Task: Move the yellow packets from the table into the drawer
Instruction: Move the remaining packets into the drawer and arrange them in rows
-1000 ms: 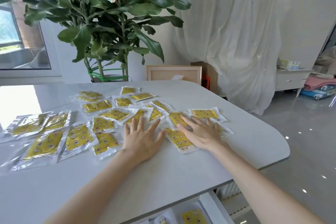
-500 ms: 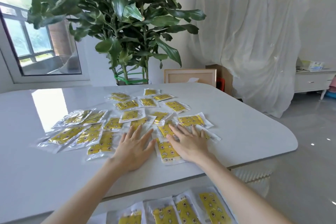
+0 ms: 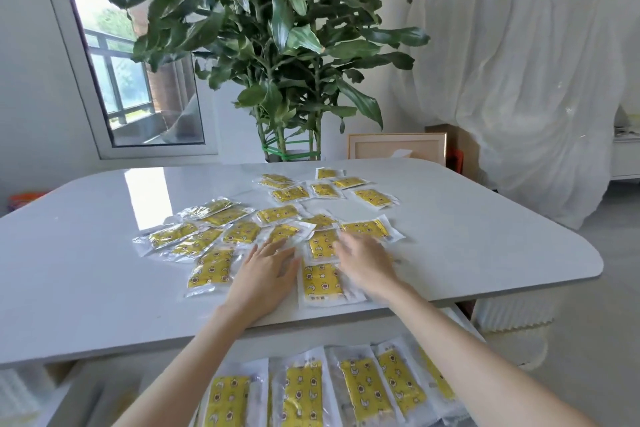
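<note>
Several yellow packets in clear wrappers (image 3: 242,230) lie spread over the white table (image 3: 485,236). My left hand (image 3: 265,272) lies flat on the table, fingers apart, fingertips touching one packet (image 3: 287,230). My right hand (image 3: 363,258) rests flat, slightly blurred, on packets beside a near packet (image 3: 322,282) that lies between both hands. Below the table's front edge the open drawer (image 3: 79,388) holds several yellow packets (image 3: 304,392) in a row.
A large potted plant (image 3: 277,45) stands behind the table's far edge. A framed board (image 3: 398,147) leans beyond the table, with a white curtain (image 3: 519,62) to the right. A window (image 3: 131,80) is at the far left. The floor drops off right of the table.
The view has tilted down and pulled back, showing more of the drawer's packets. Both hands stay flat on the packets; the right hand is blurred from moving.
</note>
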Tool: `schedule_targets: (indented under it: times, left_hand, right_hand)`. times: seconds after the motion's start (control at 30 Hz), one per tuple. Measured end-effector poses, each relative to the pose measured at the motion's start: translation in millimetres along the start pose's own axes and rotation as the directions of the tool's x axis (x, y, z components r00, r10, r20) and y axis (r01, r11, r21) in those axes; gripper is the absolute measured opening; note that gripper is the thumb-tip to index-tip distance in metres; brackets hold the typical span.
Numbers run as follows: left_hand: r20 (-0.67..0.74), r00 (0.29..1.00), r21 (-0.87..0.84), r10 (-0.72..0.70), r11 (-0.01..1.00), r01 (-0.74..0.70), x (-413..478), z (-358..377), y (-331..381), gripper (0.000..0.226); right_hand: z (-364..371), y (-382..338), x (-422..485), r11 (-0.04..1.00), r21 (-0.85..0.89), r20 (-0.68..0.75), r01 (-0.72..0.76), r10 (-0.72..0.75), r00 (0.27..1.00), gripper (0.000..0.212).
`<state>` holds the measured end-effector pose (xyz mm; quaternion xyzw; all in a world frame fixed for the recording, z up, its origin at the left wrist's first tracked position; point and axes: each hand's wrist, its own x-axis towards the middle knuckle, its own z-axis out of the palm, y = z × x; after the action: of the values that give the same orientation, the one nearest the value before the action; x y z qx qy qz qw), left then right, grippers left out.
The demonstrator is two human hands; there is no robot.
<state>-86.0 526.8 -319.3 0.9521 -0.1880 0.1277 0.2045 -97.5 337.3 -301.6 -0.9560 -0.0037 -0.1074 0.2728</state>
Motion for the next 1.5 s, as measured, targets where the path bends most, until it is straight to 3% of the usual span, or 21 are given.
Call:
schedule_targets:
  times: [0.07, 0.13, 0.23, 0.3, 0.37, 0.57, 0.67, 0.77, 0.8, 0.87, 0.9, 1.03, 1.17, 1.23, 1.33, 1.4, 1.5]
  left_hand:
    - [-0.041, 0.999, 0.004, -0.025, 1.0, 0.025, -0.1, -1.3, 2.8, 0.05]
    - [-0.037, 0.999, 0.02, -0.039, 0.999, 0.04, -1.0, -2.9, 6.8, 0.056]
    - [0.031, 0.998, -0.034, -0.059, 0.998, 0.06, -2.9, -5.4, 11.1, 0.082]
    - [0.054, 0.995, -0.082, -0.08, 0.993, 0.084, -3.7, -6.2, 11.1, 0.11]
    - [0.087, 0.991, -0.083, -0.104, 0.99, 0.111, -3.8, -6.7, 11.6, 0.124]
    - [0.201, 0.965, -0.044, -0.168, 0.983, 0.18, -3.4, -7.5, 24.7, 0.113]
    - [0.278, 0.937, -0.075, -0.21, 0.968, 0.239, 1.6, -9.3, 28.2, 0.11]
    - [0.354, 0.911, -0.108, -0.214, 0.958, 0.267, 4.4, -14.4, 30.0, 0.1]
    - [0.381, 0.899, -0.117, -0.217, 0.953, 0.28, 5.4, -16.0, 30.6, 0.096]
    - [0.423, 0.875, -0.106, -0.235, 0.946, 0.306, 7.7, -17.4, 32.0, 0.087]
    - [0.432, 0.867, -0.087, -0.249, 0.945, 0.315, 8.6, -17.5, 33.6, 0.084]
    - [0.377, 0.873, 0.017, -0.309, 0.945, 0.327, 8.5, -15.6, 43.9, 0.089]
    - [0.328, 0.879, 0.09, -0.346, 0.938, 0.335, 4.9, -16.0, 49.6, 0.097]
    - [0.319, 0.883, 0.094, -0.343, 0.939, 0.331, 3.4, -20.4, 49.4, 0.09]
    - [0.306, 0.889, -0.012, -0.341, 0.932, 0.362, 0.2, -29.2, 44.9, 0.06]
    - [0.312, 0.89, -0.159, -0.332, 0.906, 0.393, -3.8, -36.4, 39.6, 0.048]
    - [0.348, 0.871, -0.446, -0.348, 0.755, 0.48, -11.1, -50.9, 33.9, 0.036]
  right_hand:
    - [-16.0, 3.5, -2.1, 0.985, 0.132, -0.146, -0.107, 0.126, 0.981, 0.042]
    - [-32.0, 11.7, -5.9, 0.957, 0.039, -0.174, -0.288, 0.29, 0.941, 0.043]
    - [-46.3, 22.8, -10.4, 0.864, -0.184, -0.049, -0.469, 0.468, 0.882, 0.066]
    - [-49.8, 24.8, -9.8, 0.84, -0.215, 0.03, -0.498, 0.515, 0.856, 0.084]
    - [-52.4, 26.2, -6.9, 0.833, -0.203, 0.09, -0.515, 0.54, 0.837, 0.097]
    - [-48.0, 32.4, 1.6, 0.856, -0.031, 0.23, -0.515, 0.508, 0.83, 0.14]
    - [-54.2, 23.4, -2.4, 0.846, -0.007, 0.25, -0.534, 0.518, 0.818, 0.131]
    - [-60.9, 14.9, -9.1, 0.835, -0.04, 0.287, -0.548, 0.536, 0.794, 0.145]
    - [-62.0, 14.6, -10.2, 0.837, -0.021, 0.291, -0.546, 0.528, 0.798, 0.137]
    - [-65.2, 13.1, -12.4, 0.833, 0.041, 0.311, -0.552, 0.514, 0.799, 0.101]
    - [-65.6, 12.8, -13.8, 0.831, 0.059, 0.303, -0.554, 0.513, 0.803, 0.098]
    - [-63.7, 13.3, -18.2, 0.84, 0.098, 0.244, -0.534, 0.5, 0.831, 0.115]
    - [-64.1, 13.3, -28.1, 0.833, 0.145, 0.235, -0.535, 0.496, 0.836, 0.107]
    - [-65.6, 12.2, -32.9, 0.815, 0.2, 0.219, -0.544, 0.504, 0.836, 0.105]
    - [-59.0, 30.6, -23.9, 0.768, 0.346, 0.187, -0.539, 0.507, 0.842, 0.104]
    - [-58.0, 29.2, -26.5, 0.684, 0.514, 0.169, -0.518, 0.511, 0.843, 0.099]
    - [-60.5, 3.0, -44.2, 0.527, 0.734, 0.162, -0.428, 0.476, 0.864, 0.068]
